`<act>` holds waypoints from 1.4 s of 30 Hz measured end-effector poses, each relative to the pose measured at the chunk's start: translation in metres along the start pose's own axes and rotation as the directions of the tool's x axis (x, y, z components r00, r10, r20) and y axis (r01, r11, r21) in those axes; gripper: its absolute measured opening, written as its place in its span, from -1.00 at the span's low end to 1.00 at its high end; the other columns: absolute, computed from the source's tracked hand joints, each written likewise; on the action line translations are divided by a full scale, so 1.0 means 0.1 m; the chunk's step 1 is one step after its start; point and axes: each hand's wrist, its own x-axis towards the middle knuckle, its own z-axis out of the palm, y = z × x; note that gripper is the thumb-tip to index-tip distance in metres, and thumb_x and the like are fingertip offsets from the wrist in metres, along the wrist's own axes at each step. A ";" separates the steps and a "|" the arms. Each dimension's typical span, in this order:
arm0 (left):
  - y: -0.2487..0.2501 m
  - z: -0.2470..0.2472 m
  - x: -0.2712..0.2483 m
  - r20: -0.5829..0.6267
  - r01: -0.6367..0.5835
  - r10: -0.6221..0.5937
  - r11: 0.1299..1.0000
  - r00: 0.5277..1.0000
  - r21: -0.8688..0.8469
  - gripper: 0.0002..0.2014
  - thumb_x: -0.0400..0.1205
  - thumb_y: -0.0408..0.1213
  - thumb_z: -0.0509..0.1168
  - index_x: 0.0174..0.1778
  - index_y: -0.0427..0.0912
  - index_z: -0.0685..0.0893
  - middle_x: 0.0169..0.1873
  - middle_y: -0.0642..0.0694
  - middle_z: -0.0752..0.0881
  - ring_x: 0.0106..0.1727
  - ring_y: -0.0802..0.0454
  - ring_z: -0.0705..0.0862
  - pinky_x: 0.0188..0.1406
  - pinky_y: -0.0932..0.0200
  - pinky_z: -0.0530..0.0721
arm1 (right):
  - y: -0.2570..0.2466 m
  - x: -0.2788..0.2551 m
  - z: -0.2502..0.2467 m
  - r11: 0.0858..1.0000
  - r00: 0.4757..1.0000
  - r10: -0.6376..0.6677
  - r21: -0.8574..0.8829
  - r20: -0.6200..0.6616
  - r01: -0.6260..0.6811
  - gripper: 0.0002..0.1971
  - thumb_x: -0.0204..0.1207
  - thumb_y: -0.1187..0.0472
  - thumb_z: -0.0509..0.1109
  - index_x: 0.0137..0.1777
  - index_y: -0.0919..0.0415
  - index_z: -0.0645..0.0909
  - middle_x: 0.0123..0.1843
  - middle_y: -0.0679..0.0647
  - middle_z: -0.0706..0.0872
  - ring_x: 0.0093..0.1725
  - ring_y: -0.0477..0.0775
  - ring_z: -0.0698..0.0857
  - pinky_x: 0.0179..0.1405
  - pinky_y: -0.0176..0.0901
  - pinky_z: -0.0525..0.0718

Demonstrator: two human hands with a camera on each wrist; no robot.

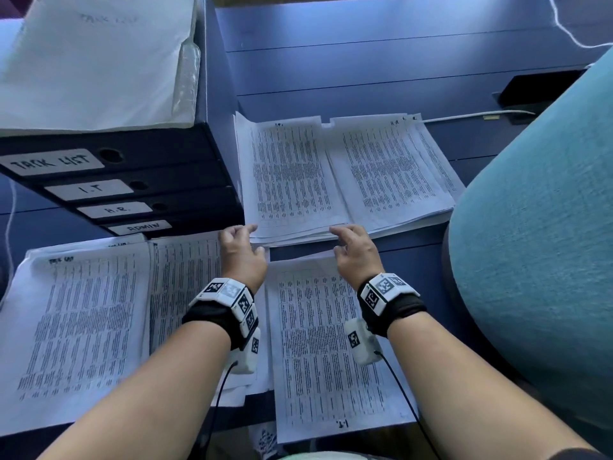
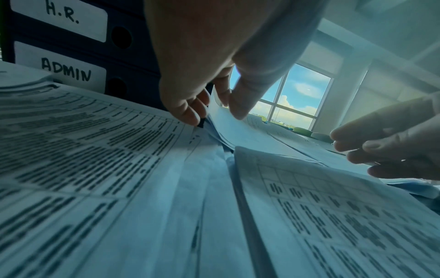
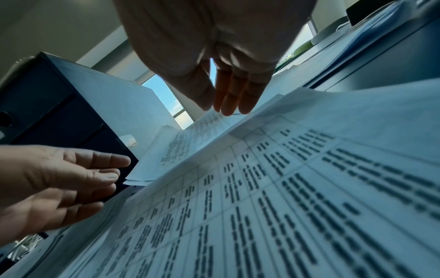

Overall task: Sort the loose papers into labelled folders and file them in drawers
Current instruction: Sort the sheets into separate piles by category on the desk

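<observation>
At the far left of the desk (image 1: pixel 365 61), four dark lever-arch folders (image 1: pixel 132 180) lie stacked, spines labelled TASK LIST, I.T, H.R. and ADMIN, with a white folder (image 1: pixel 93 61) on top. Just in front of them, at the desk's near left corner, lies a spread pile of printed sheets (image 1: pixel 83 327). The left hand (image 1: pixel 240 254) reaches to the near left corner of the far paper stack (image 1: pixel 292 180); in the left wrist view its thumb and fingers (image 2: pixel 188 111) pinch that corner, lifted a little. A single I.T sheet (image 1: pixel 331 353) lies at the near edge between the forearms. The right hand (image 1: pixel 355 254) has loosely extended fingers (image 3: pixel 232 101) touching the stack's near edge, gripping nothing that I can see. To the right stands a teal chair (image 1: pixel 544 260).

The sheets look light, limp and slippery against each other, so a stack probably fans or sags if taken by one corner. Holding both near corners, or sliding a palm beneath, seems safer.
</observation>
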 end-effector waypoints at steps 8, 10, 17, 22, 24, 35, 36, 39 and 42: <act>-0.17 -0.01 -0.32 0.077 0.055 -0.060 0.996 0.995 0.064 -0.73 0.64 -0.24 0.36 0.25 -0.17 0.62 0.13 -0.14 0.65 0.08 -0.07 0.66 0.19 0.07 0.62 | 0.02 -0.34 -0.02 0.996 0.999 -0.014 -0.089 -0.049 0.010 -0.79 0.56 0.45 0.29 0.00 0.26 0.74 0.01 0.05 0.66 -0.05 -0.06 0.58 -0.01 -0.45 0.48; -0.21 -0.01 -0.41 0.109 0.078 -0.089 0.992 0.990 0.104 -0.70 0.63 -0.21 0.38 0.26 -0.20 0.63 0.10 -0.14 0.72 0.10 -0.07 0.68 0.18 0.09 0.61 | 0.02 -0.48 0.00 0.987 1.000 0.022 -0.161 -0.012 -0.024 -0.77 0.55 0.42 0.27 0.02 0.21 0.74 0.04 0.04 0.67 0.01 0.01 0.62 0.04 -0.18 0.63; -0.24 -0.01 -0.68 0.164 0.123 -0.153 0.975 0.974 0.184 -0.72 0.60 -0.22 0.37 0.18 -0.26 0.74 0.07 -0.17 0.78 0.12 -0.11 0.71 0.15 0.13 0.61 | -0.08 -0.88 0.03 0.883 0.961 0.239 -0.442 0.136 -0.157 -0.67 0.47 0.33 0.22 0.20 0.14 0.63 0.17 0.02 0.54 0.18 0.14 0.53 0.09 0.01 0.63; -0.23 0.01 -0.79 0.196 0.176 -0.188 0.981 0.962 0.079 -0.73 0.55 -0.20 0.43 0.12 -0.22 0.74 -0.13 -0.04 0.78 -0.04 -0.02 0.75 0.10 0.02 0.74 | 0.00 -0.93 -0.03 0.946 0.957 0.194 -0.299 0.214 -0.125 -0.49 0.49 0.45 0.22 0.43 0.15 0.55 0.46 -0.05 0.46 0.39 0.03 0.51 0.36 -0.27 0.47; -0.21 0.00 -0.82 0.208 0.171 -0.175 0.985 0.962 0.036 -0.65 0.54 -0.13 0.47 0.18 -0.21 0.66 -0.09 -0.01 0.72 0.00 -0.03 0.72 0.13 -0.01 0.73 | 0.03 -0.93 -0.05 0.968 0.959 0.199 -0.193 0.203 -0.160 -0.47 0.51 0.48 0.22 0.46 0.14 0.55 0.49 -0.08 0.46 0.41 -0.03 0.51 0.31 -0.49 0.35; -0.22 -0.14 -0.74 0.096 0.115 -0.122 0.991 0.988 0.074 -0.96 0.58 -0.36 0.39 -0.10 -0.24 0.70 -0.20 -0.15 0.76 -0.16 -0.17 0.73 -0.20 0.08 0.69 | 0.20 -0.95 -0.20 0.936 0.954 0.296 -0.216 0.046 -0.280 -0.58 0.58 0.38 0.21 0.40 0.10 0.57 0.37 0.06 0.47 0.38 0.10 0.46 0.36 -0.08 0.50; -0.25 -0.17 -0.72 0.076 0.113 -0.121 0.988 0.990 0.108 -0.94 0.60 -0.35 0.37 -0.11 -0.28 0.70 -0.21 -0.19 0.76 -0.18 -0.20 0.73 -0.24 0.08 0.68 | 0.21 -0.96 -0.23 0.916 0.941 0.334 -0.253 0.052 -0.311 -0.57 0.59 0.37 0.20 0.43 0.08 0.54 0.38 0.07 0.46 0.38 0.11 0.43 0.35 -0.05 0.51; -0.33 -0.25 -0.68 0.051 0.136 -0.147 0.976 0.988 0.172 -0.89 0.64 -0.33 0.35 -0.05 -0.30 0.73 -0.16 -0.23 0.78 -0.19 -0.22 0.72 -0.26 0.10 0.63 | 0.21 -0.97 -0.28 0.878 0.913 0.400 -0.320 0.078 -0.357 -0.56 0.60 0.33 0.21 0.47 0.05 0.49 0.42 0.07 0.42 0.40 0.12 0.39 0.31 -0.04 0.49; -0.35 -0.33 -0.70 -0.020 0.142 -0.141 0.979 0.990 0.149 -0.92 0.63 -0.38 0.32 -0.10 -0.31 0.70 -0.16 -0.25 0.76 -0.13 -0.27 0.72 -0.20 0.05 0.67 | 0.20 -0.98 -0.28 0.874 0.910 0.406 -0.327 0.084 -0.360 -0.54 0.59 0.33 0.23 0.48 0.04 0.47 0.43 0.07 0.41 0.41 0.11 0.38 0.34 0.00 0.50</act>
